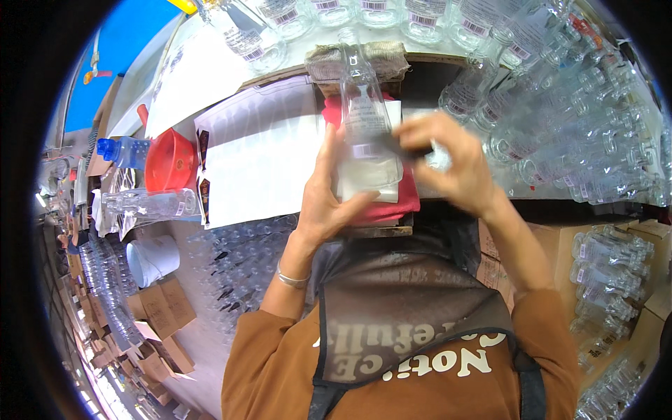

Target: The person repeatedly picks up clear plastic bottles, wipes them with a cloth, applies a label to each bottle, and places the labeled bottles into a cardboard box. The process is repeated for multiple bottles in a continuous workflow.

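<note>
A clear glass bottle [365, 115] lies on its side across a padded rest, its neck pointing away from me and its base toward me. My left hand [327, 192] grips the base end, fingers along the left side and thumb across the bottom. To the right of the bottle is my right hand [451, 161], blurred by motion, fingers curled around a small dark thing [414, 145] at the bottle's side. What that dark thing is, I cannot make out. Under the bottle are a white pad [390, 189] and a pink-red cloth [402, 208].
A rolled greyish cloth [320, 64] supports the neck. White sheets [259, 154] lie to the left, beside a red bowl [170, 161] and a blue-capped bottle [129, 152]. Many glass bottles [462, 94] crowd the right and far side. Cardboard boxes [549, 252] stand below right.
</note>
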Action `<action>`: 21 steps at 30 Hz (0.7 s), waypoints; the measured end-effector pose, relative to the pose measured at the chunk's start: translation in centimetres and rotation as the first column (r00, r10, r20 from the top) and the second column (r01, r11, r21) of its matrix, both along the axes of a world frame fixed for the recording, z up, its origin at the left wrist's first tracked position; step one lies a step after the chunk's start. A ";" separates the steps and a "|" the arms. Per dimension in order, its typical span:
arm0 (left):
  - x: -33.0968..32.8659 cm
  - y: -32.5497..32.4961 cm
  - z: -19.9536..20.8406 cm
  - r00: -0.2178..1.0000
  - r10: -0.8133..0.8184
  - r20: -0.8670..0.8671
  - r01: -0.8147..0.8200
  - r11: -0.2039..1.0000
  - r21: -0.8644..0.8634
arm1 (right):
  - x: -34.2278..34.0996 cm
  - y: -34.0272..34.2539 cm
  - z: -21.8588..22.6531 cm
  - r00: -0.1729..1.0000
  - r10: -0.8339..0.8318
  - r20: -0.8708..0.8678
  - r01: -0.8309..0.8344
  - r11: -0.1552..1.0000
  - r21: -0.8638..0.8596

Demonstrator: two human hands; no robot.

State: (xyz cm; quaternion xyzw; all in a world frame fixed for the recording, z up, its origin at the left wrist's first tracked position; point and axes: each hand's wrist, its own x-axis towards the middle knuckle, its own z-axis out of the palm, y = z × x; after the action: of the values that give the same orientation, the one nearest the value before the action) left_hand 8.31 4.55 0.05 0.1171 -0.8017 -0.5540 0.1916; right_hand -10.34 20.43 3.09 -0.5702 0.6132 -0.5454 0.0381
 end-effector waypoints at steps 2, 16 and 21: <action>-0.1 0.3 0.0 1.000 0.022 -0.016 -0.023 0.999 -0.038 | 0.8 1.5 2.1 0.984 0.176 -0.022 -0.171 0.975 0.142; -0.7 2.8 0.0 0.976 0.197 -0.092 -0.210 0.963 -0.168 | -0.2 -7.8 5.2 0.779 0.057 -0.624 0.063 0.984 0.169; -0.2 2.3 0.1 0.986 0.151 -0.075 -0.161 0.974 -0.158 | 0.8 -5.2 6.0 0.863 0.152 -0.482 -0.065 0.979 0.193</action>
State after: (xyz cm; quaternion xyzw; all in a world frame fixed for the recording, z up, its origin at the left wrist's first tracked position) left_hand 8.15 6.80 0.11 0.1463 -0.8264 -0.4730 0.2683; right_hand -9.55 15.27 9.06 -0.7189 0.6135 -0.3243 -0.0407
